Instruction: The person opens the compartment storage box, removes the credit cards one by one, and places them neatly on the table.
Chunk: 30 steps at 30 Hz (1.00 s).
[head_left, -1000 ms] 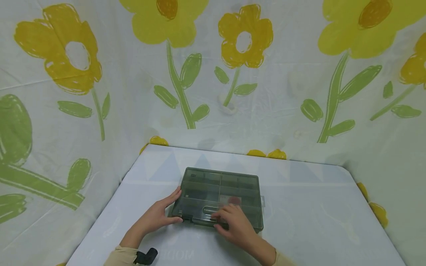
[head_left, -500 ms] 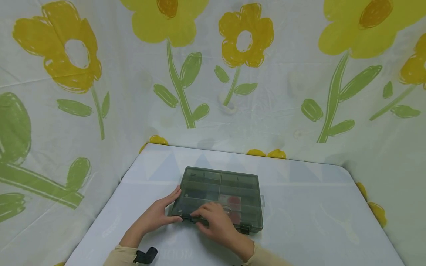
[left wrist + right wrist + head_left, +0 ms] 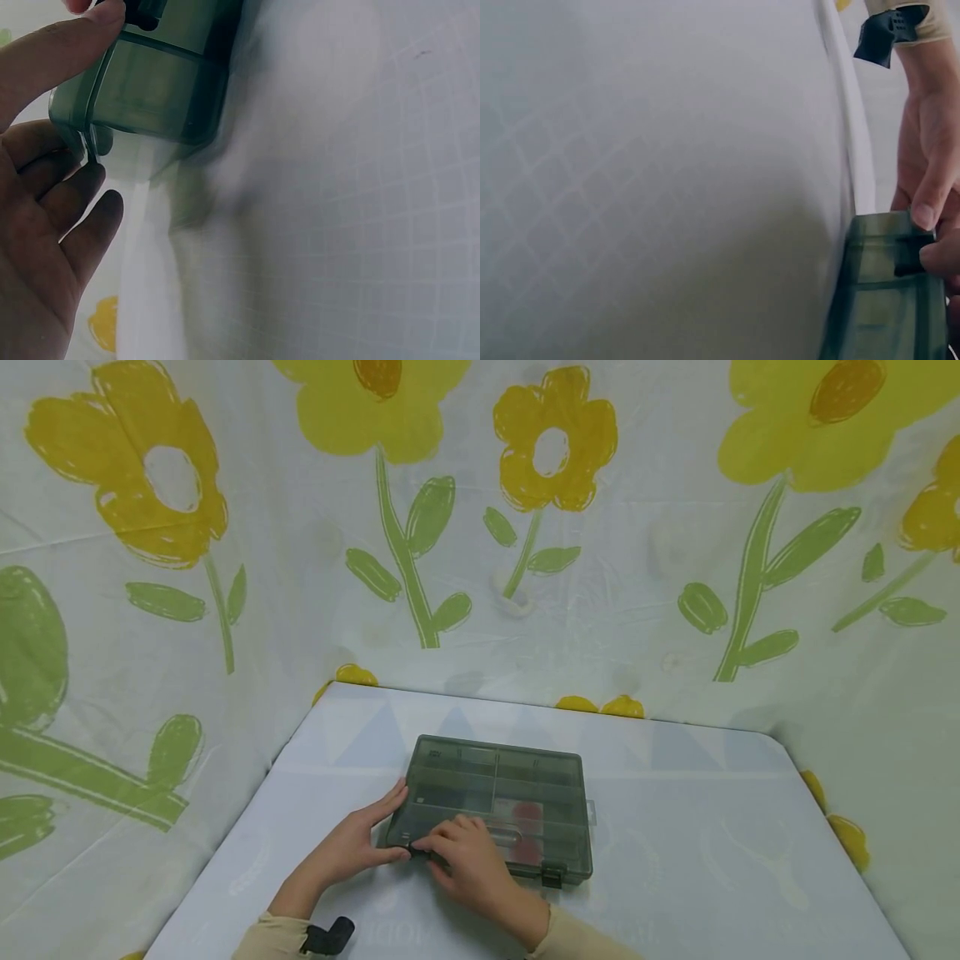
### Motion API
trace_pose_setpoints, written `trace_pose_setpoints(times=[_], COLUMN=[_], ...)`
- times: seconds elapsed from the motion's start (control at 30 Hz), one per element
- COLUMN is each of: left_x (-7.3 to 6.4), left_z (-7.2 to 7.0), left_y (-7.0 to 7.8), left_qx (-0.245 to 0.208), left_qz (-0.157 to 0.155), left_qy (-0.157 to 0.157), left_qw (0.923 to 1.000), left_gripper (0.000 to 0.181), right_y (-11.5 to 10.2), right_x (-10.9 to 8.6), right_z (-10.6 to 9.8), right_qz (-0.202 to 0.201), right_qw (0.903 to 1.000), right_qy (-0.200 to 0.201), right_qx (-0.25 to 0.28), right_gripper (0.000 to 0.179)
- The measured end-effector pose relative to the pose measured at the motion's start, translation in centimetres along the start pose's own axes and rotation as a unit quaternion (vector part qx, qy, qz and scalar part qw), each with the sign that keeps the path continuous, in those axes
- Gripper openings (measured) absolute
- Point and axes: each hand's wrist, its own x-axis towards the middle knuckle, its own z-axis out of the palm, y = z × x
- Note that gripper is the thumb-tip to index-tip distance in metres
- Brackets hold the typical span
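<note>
A dark green see-through compartment box (image 3: 457, 768) lies on the table with its lid down. Red round shapes (image 3: 528, 811) show through the lid on its right side. My left hand (image 3: 343, 853) holds the near left corner, fingers along the side and thumb at the front edge. With curled fingers, my right hand (image 3: 480, 870) works at the front left latch (image 3: 909, 256), its thumb pressed to the dark piece in the right wrist view. The front right latch (image 3: 552, 876) is uncovered. Part of the front edge is hidden behind my right hand.
The white table (image 3: 697, 843) has faint printed patterns and stretches to both sides of the box. A white cloth with yellow flowers (image 3: 555, 452) hangs behind and along the sides. A black wrist mount (image 3: 328, 936) sits at the left sleeve.
My right hand has moved left along the box's front edge to the left latch, uncovering the right latch and more of the red shapes. My left hand has kept its place.
</note>
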Motion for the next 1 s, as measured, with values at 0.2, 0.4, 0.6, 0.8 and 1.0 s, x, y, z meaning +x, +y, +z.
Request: trace_pose_setpoints(times=[0.2,0.4,0.6,0.8,1.0], left_x=[-0.03,-0.09,-0.11,-0.04,-0.03], left_z=[-0.06,-0.10,-0.13,-0.14,-0.14], left_y=[0.06,0.07,0.03,0.05,0.06], left_qx=[0.000,0.004,0.004,0.007,-0.003], left_qz=[0.003,0.009,0.009,0.005,-0.003], left_qy=[-0.001,0.001,0.001,-0.001,-0.005], left_qw=[1.0000,0.9999,0.9999,1.0000,1.0000], left_gripper=[0.098,0.098,0.098,0.098,0.099], right_y=[-0.12,-0.27,-0.29,-0.17,0.04], right_x=[0.25,0.40,0.48,0.62,0.74], right_z=[0.83,1.04,1.01,0.88,0.74], right_qz=[-0.011,-0.010,-0.006,-0.012,-0.021], right_qw=[0.9992,0.9987,0.9990,0.9992,0.9993], right_qy=[0.022,0.035,0.030,0.023,0.006], right_qx=[-0.032,-0.037,-0.034,-0.030,-0.031], right_gripper=[0.024,0.024,0.023,0.022,0.020])
